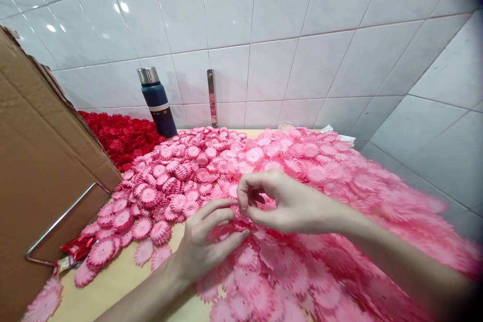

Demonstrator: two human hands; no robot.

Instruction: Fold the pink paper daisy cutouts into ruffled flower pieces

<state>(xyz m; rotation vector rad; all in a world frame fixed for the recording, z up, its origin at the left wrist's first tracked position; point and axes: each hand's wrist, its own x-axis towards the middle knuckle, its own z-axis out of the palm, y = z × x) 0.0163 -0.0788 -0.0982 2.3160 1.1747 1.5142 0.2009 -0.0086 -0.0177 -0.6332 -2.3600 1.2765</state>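
Observation:
Over the heap of pink flower pieces (pixel 260 282), my two hands meet near the middle of the view. My left hand (pixel 199 239) is open, its fingers curved and its thumb apart from them, with pink petals showing through the gap. Thumb and forefinger of my right hand (pixel 285 206) are pinched together just beside the left fingertips. Whatever sits in that pinch is too small to make out. The flower pieces are round with notched edges. To the left they form thicker pink rosettes (pixel 147 195); to the right they look flat, thin and loose.
A cardboard box (pixel 49 161) stands at the left, with a bent metal wire (pixel 62 221) and a red wrapper (pixel 77 247) before it. Dark red flowers (pixel 121 136) and a blue bottle (pixel 160 103) are behind. A tiled wall (pixel 271 70) bounds the yellowish tabletop (pixel 113 294).

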